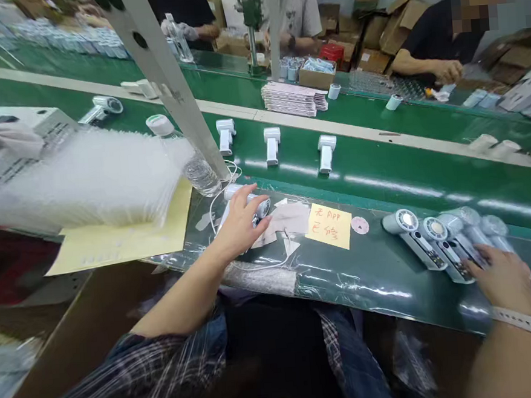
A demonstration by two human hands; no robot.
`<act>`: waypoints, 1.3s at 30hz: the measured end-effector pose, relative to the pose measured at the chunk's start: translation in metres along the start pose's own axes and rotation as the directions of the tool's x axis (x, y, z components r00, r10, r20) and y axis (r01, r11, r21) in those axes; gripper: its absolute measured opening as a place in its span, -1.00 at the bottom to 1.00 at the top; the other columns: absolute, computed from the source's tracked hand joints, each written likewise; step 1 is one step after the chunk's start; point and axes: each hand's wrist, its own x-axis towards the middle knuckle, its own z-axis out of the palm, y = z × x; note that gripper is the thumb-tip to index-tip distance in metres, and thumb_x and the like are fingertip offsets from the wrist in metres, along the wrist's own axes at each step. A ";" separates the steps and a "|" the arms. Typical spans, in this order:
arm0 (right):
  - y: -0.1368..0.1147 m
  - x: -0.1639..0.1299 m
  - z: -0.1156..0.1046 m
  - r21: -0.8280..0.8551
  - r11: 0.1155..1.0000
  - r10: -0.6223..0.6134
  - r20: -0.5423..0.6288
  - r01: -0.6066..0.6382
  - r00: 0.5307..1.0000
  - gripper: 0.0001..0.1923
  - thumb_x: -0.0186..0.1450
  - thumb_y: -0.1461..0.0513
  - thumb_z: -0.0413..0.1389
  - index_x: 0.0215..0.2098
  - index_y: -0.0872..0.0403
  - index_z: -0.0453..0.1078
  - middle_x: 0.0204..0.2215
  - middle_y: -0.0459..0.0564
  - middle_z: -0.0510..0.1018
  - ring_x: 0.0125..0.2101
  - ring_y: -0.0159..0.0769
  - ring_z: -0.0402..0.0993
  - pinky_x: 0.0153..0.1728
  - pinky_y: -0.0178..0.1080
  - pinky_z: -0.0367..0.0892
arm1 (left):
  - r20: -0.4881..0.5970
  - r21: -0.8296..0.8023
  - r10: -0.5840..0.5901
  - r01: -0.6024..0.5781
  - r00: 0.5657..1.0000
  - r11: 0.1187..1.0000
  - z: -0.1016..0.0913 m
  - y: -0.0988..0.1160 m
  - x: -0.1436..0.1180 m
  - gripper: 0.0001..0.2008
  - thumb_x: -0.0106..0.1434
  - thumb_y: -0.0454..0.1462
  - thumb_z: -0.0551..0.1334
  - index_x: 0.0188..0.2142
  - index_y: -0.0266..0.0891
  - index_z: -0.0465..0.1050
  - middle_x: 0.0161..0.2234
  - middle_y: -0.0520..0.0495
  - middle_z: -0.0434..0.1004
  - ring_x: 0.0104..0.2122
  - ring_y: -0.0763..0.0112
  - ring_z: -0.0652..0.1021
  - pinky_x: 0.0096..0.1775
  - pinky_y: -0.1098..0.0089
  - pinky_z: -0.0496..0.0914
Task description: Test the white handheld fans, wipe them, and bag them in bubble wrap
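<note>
My left hand (240,225) lies over a pale handheld device shaped like a small hair dryer (261,206), on the dark bench. Its fingers are spread and partly cover the device's handle. At the right, my right hand (505,276) has its fingers curved round the handle of one of several such devices lying side by side. In that row, one device (406,220) and its neighbour (435,229) show round grilles and dark strips along their handles. The right fingertips are partly hidden among the handles. A white cable (212,212) loops beside my left hand.
A yellow note (328,226) and a pink disc (359,225) lie between my hands. Three more devices stand on the green belt (372,161). A metal post (170,72), a plastic bottle (195,167) and white foam sleeves (86,181) are at left. Co-workers sit across.
</note>
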 end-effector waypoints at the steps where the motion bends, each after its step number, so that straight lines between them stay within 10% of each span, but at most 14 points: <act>1: 0.000 -0.001 -0.001 0.001 1.000 -0.004 -0.004 0.004 1.000 -0.43 0.36 0.03 0.09 0.13 0.27 0.55 -0.07 0.44 0.68 0.03 0.32 0.52 0.07 0.10 0.35 | -0.014 0.017 -0.019 0.019 1.000 1.000 0.000 -0.004 -0.003 -0.58 0.46 -0.16 0.26 0.24 -0.24 0.50 0.44 -0.43 0.29 0.46 -0.25 0.32 0.45 -0.36 0.26; 11: 0.003 0.001 -0.017 -0.043 0.992 0.117 -0.023 -0.118 0.993 -0.33 0.56 0.01 -0.19 0.24 0.25 0.56 -0.08 0.55 0.66 -0.19 0.32 0.55 -0.23 0.09 0.28 | -0.082 0.155 -0.061 0.073 0.995 0.985 0.003 -0.017 -0.026 -0.66 0.29 -0.16 0.40 -0.03 -0.26 0.42 0.32 -0.44 0.41 0.41 -0.28 0.38 0.45 -0.24 0.32; 17: -0.003 0.014 -0.013 0.100 0.994 -0.045 0.087 0.036 0.995 -0.55 0.31 0.15 0.16 0.10 0.14 0.58 -0.09 0.35 0.70 -0.10 0.19 0.60 -0.09 0.01 0.40 | -0.122 0.214 -0.112 0.136 0.986 0.967 0.000 -0.013 -0.035 -0.65 0.24 -0.11 0.49 -0.18 -0.24 0.43 0.45 -0.53 0.25 0.50 -0.40 0.27 0.49 -0.23 0.25; 25: -0.002 0.027 -0.022 0.130 0.986 0.086 0.131 -0.103 0.988 -0.57 0.23 0.08 0.22 -0.01 0.10 0.66 -0.21 0.35 0.69 -0.30 0.13 0.56 -0.21 0.06 0.36 | -0.060 0.266 -0.157 0.167 0.986 0.949 -0.005 -0.010 -0.032 -0.55 0.22 -0.01 0.52 -0.11 -0.33 0.59 0.50 -0.56 0.22 0.54 -0.39 0.23 0.53 -0.21 0.21; 34: -0.067 -0.036 -0.002 0.182 0.973 -0.109 -0.180 0.142 0.978 -0.08 0.41 -0.27 -0.04 0.35 0.31 0.39 0.20 0.55 0.52 0.24 0.40 0.40 0.24 0.30 0.31 | -0.086 0.253 -0.150 0.167 0.985 0.953 0.006 -0.015 -0.039 -0.48 0.38 0.00 0.36 0.06 -0.43 0.65 0.49 -0.58 0.23 0.53 -0.37 0.24 0.52 -0.24 0.21; 39: -0.104 -0.041 0.021 0.075 0.939 -0.281 -0.390 0.335 0.877 -0.01 0.51 -0.21 -0.05 0.51 0.46 0.09 0.38 0.69 0.30 0.44 0.47 0.18 0.35 0.43 0.22 | -0.086 0.310 -0.084 0.107 0.993 0.945 0.006 -0.019 -0.038 -0.50 0.37 -0.01 0.37 0.01 -0.46 0.67 0.47 -0.61 0.26 0.50 -0.40 0.30 0.49 -0.23 0.29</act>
